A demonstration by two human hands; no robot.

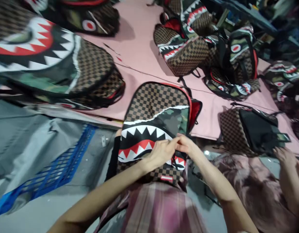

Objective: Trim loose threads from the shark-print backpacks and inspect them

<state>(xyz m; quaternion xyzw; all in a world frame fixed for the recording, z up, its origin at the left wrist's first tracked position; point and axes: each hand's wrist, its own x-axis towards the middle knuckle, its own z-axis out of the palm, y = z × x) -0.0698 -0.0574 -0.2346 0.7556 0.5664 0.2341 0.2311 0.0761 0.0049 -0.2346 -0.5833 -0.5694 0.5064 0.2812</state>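
A backpack (154, 106) with brown checks, camouflage and a shark-mouth print lies over the near edge of the pink table (137, 55), hanging toward my lap. My left hand (161, 151) and my right hand (186, 145) meet on its front pocket, fingers pinched together on a small part by the printed teeth. What they pinch is too small to make out.
Several more shark-print backpacks lie around: a pile at the left (52, 61), others at the back (185, 48) and right (239, 61). Another person's hand (286, 157) holds a backpack (248, 129) at the right. A blue mesh crate (59, 168) lies on grey sheeting at lower left.
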